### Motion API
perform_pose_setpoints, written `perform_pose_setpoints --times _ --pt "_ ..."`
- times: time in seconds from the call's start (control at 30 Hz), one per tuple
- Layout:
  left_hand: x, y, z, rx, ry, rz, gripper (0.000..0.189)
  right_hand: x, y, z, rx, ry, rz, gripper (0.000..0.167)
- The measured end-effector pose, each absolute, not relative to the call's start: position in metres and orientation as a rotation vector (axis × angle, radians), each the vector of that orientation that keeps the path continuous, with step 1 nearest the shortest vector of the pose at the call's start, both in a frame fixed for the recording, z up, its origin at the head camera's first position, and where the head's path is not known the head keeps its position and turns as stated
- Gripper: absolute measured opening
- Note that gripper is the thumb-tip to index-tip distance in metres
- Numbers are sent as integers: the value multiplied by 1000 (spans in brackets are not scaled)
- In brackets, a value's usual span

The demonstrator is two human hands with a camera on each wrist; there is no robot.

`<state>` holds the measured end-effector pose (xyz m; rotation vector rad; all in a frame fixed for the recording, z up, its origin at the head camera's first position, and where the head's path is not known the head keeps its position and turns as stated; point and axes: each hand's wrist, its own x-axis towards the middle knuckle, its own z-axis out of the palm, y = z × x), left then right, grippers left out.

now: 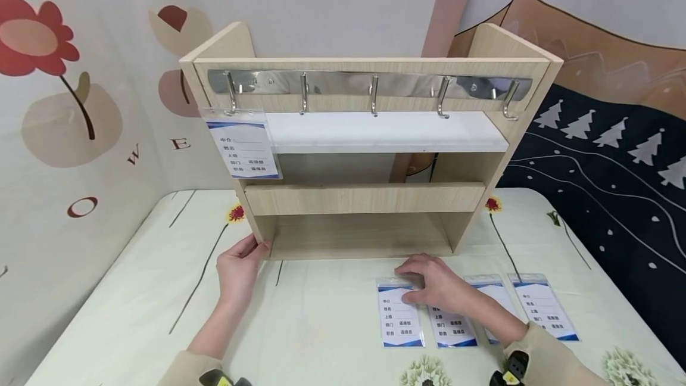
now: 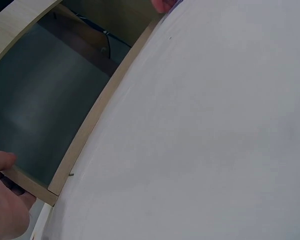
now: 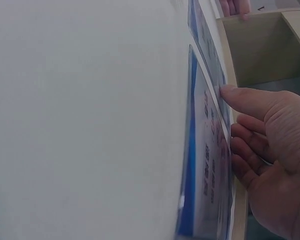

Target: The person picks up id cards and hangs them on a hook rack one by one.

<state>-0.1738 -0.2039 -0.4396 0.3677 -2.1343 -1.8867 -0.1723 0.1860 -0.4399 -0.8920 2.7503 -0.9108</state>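
Note:
A pale wooden desk shelf (image 1: 364, 198) stands upright on the table, a metal hook rail (image 1: 337, 83) across its upper front. My left hand (image 1: 239, 267) pinches the lower front edge of its left side panel, thumb and fingers on either side of the board (image 2: 32, 187). A clear-sleeved badge card (image 1: 243, 146) hangs from the leftmost hook. My right hand (image 1: 442, 283) is over the leftmost badge card (image 1: 401, 317) on the table, thumb on its face and fingers at its top edge. Its wrist partly covers the neighbouring badge card (image 1: 454, 329).
Two more badge cards (image 1: 543, 308) lie to the right, one partly behind my right forearm. A flower-printed white cloth (image 1: 321, 320) covers the table. A printed curtain (image 1: 343, 5) hangs behind the shelf, and a dark tree-patterned cloth (image 1: 605, 165) falls at the right.

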Motion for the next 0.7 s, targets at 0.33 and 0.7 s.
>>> perform_pose_setpoints --times 0.33,0.7 --pt "-174 -204 -440 361 -2128 -1893 39 -174 185 -434 -832 2783 -859 36" --pt "-171 -203 -440 381 -2108 -1882 38 -171 176 -428 -647 2774 -851 32"
